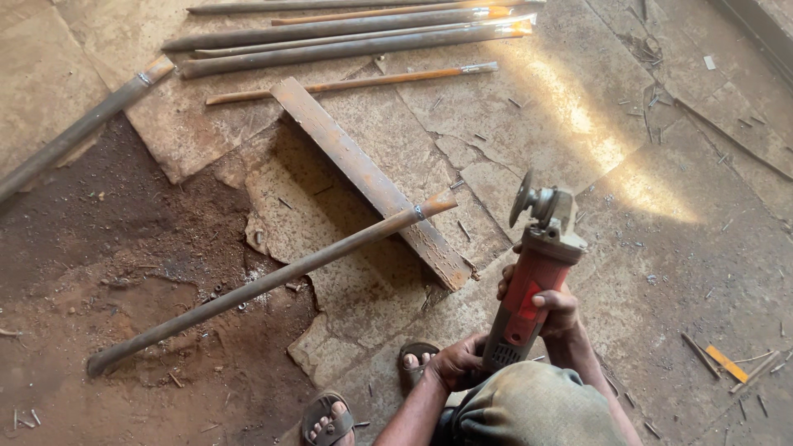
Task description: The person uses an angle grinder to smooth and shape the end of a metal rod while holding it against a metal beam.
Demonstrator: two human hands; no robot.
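While both hands clamp it, red angle grinder (533, 281) sits lower centre-right, disc end up. Left hand (457, 361) wraps the rear end, right hand (552, 307) closed round the mid-body. No containers in view. Just above-left: long rusty round pipe (273, 281) lies diagonally, its tip resting across a flat rusted steel bar (372, 183). Cracked stone floor (677, 248), metal scraps. Top of frame: bundle of rods (347, 33).

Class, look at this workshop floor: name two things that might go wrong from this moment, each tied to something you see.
1. The angle grinder, gripped by the right hand and left hand, shows no guard over its disc; bare fingers sit close.
2. The feet wear open sandals among scattered metal offcuts; toes may get cut.
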